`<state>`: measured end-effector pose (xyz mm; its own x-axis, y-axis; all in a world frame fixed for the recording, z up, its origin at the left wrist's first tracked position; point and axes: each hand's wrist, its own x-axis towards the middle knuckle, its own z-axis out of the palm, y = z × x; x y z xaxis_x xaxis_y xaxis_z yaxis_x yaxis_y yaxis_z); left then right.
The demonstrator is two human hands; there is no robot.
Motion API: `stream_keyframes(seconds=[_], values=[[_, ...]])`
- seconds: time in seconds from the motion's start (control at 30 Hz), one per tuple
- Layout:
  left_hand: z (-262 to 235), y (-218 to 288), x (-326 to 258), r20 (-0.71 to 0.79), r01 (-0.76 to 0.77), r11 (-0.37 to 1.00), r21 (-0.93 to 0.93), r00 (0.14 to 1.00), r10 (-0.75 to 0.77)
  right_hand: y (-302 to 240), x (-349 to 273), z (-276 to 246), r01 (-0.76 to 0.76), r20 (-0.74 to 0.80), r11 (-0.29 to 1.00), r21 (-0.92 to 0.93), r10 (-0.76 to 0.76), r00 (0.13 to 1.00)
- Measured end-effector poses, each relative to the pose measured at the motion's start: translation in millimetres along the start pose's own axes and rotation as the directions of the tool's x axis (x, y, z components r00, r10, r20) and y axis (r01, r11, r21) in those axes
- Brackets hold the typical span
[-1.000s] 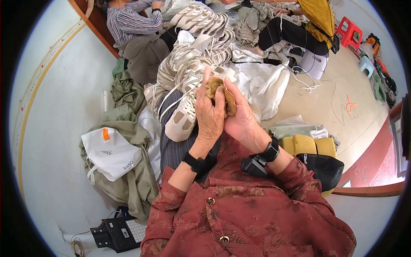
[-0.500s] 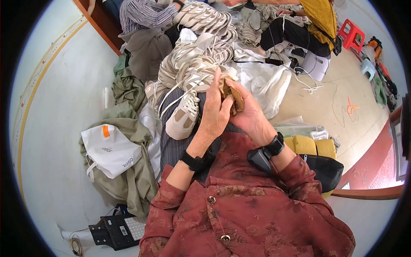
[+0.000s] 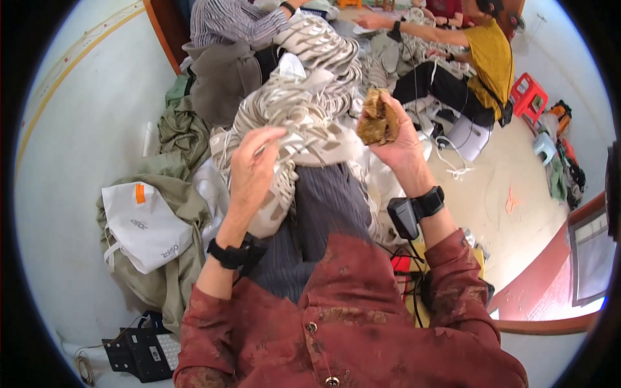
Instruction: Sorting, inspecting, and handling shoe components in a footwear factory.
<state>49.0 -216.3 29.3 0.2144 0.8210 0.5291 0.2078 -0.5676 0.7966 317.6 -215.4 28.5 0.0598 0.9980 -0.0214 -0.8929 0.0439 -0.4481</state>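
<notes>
My right hand [image 3: 402, 139] is raised and closed round a crumpled, golden-brown wad [image 3: 376, 119] of thin, stiff-looking material; I cannot make out its kind. My left hand [image 3: 252, 165] hovers at the near left side of a heap of beige-and-white shoe uppers [image 3: 304, 123] strung with pale laces. Its fingers are apart and bent a little, and nothing shows in them. A single shoe upper [image 3: 272, 207] with a perforated panel lies on my lap beside the left wrist, partly hidden by it. My legs in dark striped trousers [image 3: 330, 207] are under the heap.
A co-worker in a striped sleeve [image 3: 236, 22] is at the far left, another in mustard yellow [image 3: 490, 52] at the far right. A white bag [image 3: 145, 226] lies on olive cloth at left. A red stool [image 3: 528, 97] and a white box [image 3: 467, 137] stand right.
My hands have parted: the left has moved left and let go of the brown wad, while the right has lifted it to the right. The view has shifted, showing more of the far side.
</notes>
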Motion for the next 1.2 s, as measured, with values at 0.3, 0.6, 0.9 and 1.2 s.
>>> stream_keyframes(seconds=[0.3, 0.6, 0.9, 1.2], values=[[-49.4, -58.4, -29.0, 0.182, 0.333, 0.925, 0.183, 0.913, -0.364, -53.7, 98.3, 18.6, 0.112, -0.044, 0.970, -0.214, -0.124, 0.991], [-36.6, -70.6, -27.9, 0.205, 0.105, 0.989, 0.108, 0.971, -0.125, -61.9, 185.4, 46.1, 0.103, -0.125, 0.956, -0.274, -0.141, 0.982], [-31.2, -77.8, -22.3, 0.169, 0.181, 0.971, 0.157, 0.964, -0.207, -51.8, 257.4, 80.5, 0.101, -0.127, 0.956, -0.274, -0.140, 0.982], [-28.4, -90.6, -8.6, 0.142, 0.195, 0.961, 0.195, 0.964, -0.225, -33.0, 336.4, 109.9, 0.127, -0.113, 0.955, -0.268, -0.162, 0.980]])
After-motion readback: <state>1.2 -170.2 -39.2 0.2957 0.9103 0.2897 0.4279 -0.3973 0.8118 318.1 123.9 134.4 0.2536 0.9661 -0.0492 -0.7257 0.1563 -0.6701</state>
